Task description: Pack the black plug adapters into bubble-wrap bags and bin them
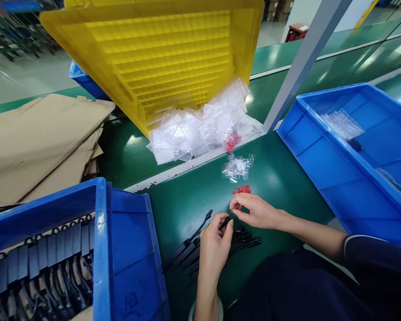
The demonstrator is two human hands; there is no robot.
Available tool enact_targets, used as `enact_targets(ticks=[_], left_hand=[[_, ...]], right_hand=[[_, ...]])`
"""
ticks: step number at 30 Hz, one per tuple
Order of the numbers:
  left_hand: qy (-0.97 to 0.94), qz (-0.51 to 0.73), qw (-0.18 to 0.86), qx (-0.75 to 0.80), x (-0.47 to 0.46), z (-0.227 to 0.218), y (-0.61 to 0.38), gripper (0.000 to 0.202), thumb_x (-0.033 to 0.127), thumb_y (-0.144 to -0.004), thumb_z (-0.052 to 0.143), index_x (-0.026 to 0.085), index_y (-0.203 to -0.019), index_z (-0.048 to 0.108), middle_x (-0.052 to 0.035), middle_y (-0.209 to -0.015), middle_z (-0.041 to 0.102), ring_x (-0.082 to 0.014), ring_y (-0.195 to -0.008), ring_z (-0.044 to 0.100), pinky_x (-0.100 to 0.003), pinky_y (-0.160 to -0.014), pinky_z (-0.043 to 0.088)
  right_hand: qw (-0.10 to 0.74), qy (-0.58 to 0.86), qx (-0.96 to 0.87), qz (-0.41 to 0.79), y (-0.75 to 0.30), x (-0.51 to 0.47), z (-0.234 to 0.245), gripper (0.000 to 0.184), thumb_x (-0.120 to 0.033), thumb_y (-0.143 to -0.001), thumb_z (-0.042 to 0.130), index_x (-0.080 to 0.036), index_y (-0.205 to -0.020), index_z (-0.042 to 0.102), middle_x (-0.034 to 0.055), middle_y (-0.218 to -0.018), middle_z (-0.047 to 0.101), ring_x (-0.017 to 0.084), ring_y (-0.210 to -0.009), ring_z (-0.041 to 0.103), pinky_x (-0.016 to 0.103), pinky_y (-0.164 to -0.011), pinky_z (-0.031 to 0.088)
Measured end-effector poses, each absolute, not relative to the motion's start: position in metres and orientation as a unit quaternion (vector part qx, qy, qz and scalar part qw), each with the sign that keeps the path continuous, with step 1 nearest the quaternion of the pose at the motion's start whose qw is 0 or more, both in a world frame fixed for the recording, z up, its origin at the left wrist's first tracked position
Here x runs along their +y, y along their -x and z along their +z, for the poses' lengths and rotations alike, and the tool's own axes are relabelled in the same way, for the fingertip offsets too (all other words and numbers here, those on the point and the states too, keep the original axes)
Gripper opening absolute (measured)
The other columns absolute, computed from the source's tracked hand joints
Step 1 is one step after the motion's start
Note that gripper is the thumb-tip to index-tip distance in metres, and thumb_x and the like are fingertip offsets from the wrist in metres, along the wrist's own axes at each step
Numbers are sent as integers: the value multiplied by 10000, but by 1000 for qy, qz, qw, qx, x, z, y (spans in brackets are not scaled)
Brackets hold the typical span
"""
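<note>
My left hand (214, 244) is closed around a black cable connector (225, 222), its end pointing up toward the right. Just beside it, my right hand (255, 210) pinches a small red ring (231, 211) between thumb and fingertips; the ring is mostly covered. Several black cable adapters (182, 253) lie on the green table under and around my left hand, with some of their plugs (252, 242) sticking out to its right. Beyond my right hand sits a small pile of red rings (242, 190).
Small clear plastic bags (238, 167) and bubble-wrap pouches (187, 133) lie farther back, below a tilted yellow crate (160, 49). A blue bin (130, 249) of black adapters stands left, another blue bin (324, 165) right. Flat cardboard (40, 142) and a grey post (304, 67) are behind.
</note>
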State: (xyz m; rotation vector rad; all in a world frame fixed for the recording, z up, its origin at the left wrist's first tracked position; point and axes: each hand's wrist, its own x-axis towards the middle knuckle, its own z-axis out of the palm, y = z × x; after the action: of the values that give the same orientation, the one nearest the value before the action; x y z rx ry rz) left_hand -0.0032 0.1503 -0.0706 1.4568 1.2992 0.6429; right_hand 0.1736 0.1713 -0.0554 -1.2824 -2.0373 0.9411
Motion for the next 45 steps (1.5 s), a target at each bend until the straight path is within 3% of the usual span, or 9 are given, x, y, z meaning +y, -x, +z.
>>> enact_targets(ticks=[5,9,12,21,27,33,36,40,45], left_hand=[[-585,282,537,539,150,-72,5,160,320,-855,502,189,-912,574,-30,-821,635,-123,-605,562,-223,-541,447],[-561,291,592,500,152,-73,6,242,300,-851,515,196,-1060,578,-70,-1006,641,-157,-772,613,-268,-648,530],[-543,295,624,479,153,-75,6,333,296,-852,528,208,-1172,562,-72,-1076,628,-133,-727,596,-292,-680,554],[-523,294,607,521,155,-77,5,321,334,-799,578,143,-1041,665,-19,-703,636,-130,-566,575,-254,-564,532],[-499,304,599,547,154,-77,4,283,383,-775,605,151,-926,661,-41,-769,666,-132,-566,586,-241,-520,524],[-602,289,470,578,155,-82,5,195,350,-837,537,184,-868,635,2,-642,606,-129,-510,550,-243,-510,503],[-641,310,387,586,156,-84,5,179,316,-855,523,183,-918,625,-42,-777,650,-148,-606,605,-250,-549,524],[-666,343,290,596,155,-81,3,257,296,-880,510,165,-1085,593,-148,-1130,619,-227,-938,631,-268,-576,548],[-730,315,296,529,154,-78,6,155,233,-920,478,194,-950,624,-96,-1002,633,-205,-909,616,-302,-685,535]], right_hand=[[289,474,-763,331,-174,171,-57,85,-128,-884,489,-197,-845,519,25,-816,608,159,-760,566,286,-703,466],[296,466,-776,305,-173,171,-60,94,-116,-887,473,-193,-857,517,32,-820,608,162,-761,557,288,-702,459],[308,448,-789,287,-171,169,-62,90,-124,-906,468,-189,-871,519,38,-823,610,163,-766,552,284,-703,456],[263,404,-857,181,-171,165,-63,157,-131,-965,375,-164,-918,521,75,-847,596,185,-770,505,302,-715,452],[243,392,-875,144,-164,157,-67,168,-93,-939,357,-147,-934,517,97,-875,593,203,-798,493,323,-736,455],[247,421,-853,185,-169,166,-65,123,-140,-959,396,-164,-968,516,74,-871,604,191,-790,516,299,-719,443],[204,521,-807,187,-188,186,-64,84,-162,-955,446,-183,-947,527,52,-871,612,182,-807,533,290,-734,435],[131,598,-773,164,-217,214,-74,132,-95,-914,480,-179,-841,550,44,-821,606,187,-769,521,304,-729,417],[82,612,-772,149,-224,222,-93,84,-125,-895,556,-163,-826,584,80,-865,572,212,-814,507,315,-730,413]])
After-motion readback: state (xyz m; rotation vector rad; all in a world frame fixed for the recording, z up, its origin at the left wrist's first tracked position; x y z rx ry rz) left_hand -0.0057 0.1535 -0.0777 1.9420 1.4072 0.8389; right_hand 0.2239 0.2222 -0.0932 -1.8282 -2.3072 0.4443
